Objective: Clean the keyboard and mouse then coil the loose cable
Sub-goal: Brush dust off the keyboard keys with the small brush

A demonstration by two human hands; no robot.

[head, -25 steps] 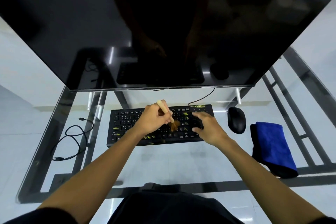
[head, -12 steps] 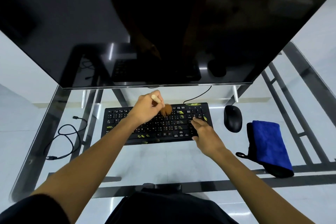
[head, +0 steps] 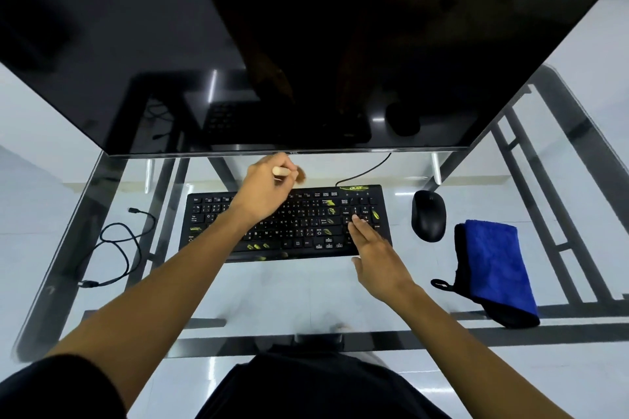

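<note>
monitor (head: 306, 44) low behind keyboard (head: 306, 224), open glass desk (head: 163, 269) between keyboard and cable (head: 127, 265)

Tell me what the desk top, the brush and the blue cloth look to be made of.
Desk top: clear, glossy glass; the dark frame bars show through it. Brush: pale, matte handle, probably wood; brownish bristles, fibre unclear. Blue cloth: soft napped fabric, likely microfibre, matte, with a black edge.

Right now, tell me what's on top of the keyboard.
The keyboard carries yellow-green bits. The left hand grips a brush at its far edge; fingers of the right hand rest on number keys. Keys beneath both hands are hidden.
</note>
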